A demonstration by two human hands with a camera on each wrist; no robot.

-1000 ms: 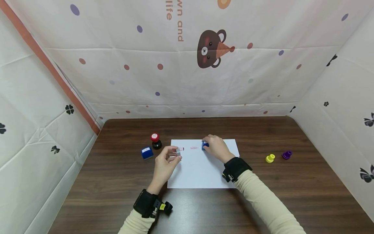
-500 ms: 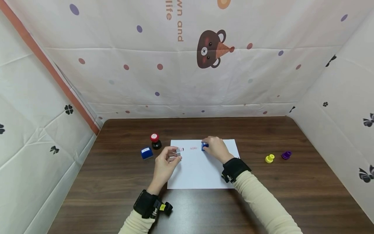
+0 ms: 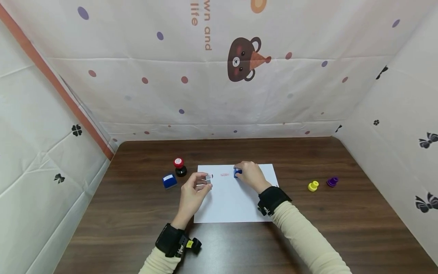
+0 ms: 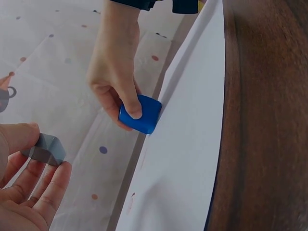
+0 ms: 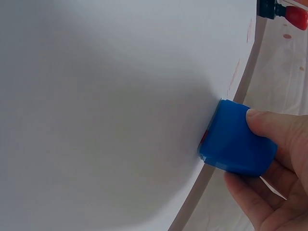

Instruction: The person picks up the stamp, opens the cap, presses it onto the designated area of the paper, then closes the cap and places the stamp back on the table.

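Note:
My right hand [image 3: 252,176] grips a blue self-inking stamp [image 5: 238,139] between thumb and fingers. The stamp's bottom edge meets the white paper [image 3: 227,205] near its far edge. A red printed mark [image 3: 224,175] shows on the sheet just left of that stamp. Over the paper's left side, my left hand [image 3: 192,192] pinches a small translucent grey cap [image 4: 47,148] between thumb and fingertips. The cap is held up, apart from the paper. In the head view, the fingers cover part of both held things.
Left of the paper lie a second blue stamp [image 3: 169,181] and a round stamp [image 3: 179,167] with a red top and black base. A yellow stamp-like piece [image 3: 313,186] and a purple one [image 3: 332,181] stand to the right. Printed cloth [image 3: 154,102] hangs behind the wooden table [image 3: 137,213].
The head view has shifted slightly, so everything sits a little further left and lower. Both hands keep their holds, and the stamp stays at about the same spot on the paper.

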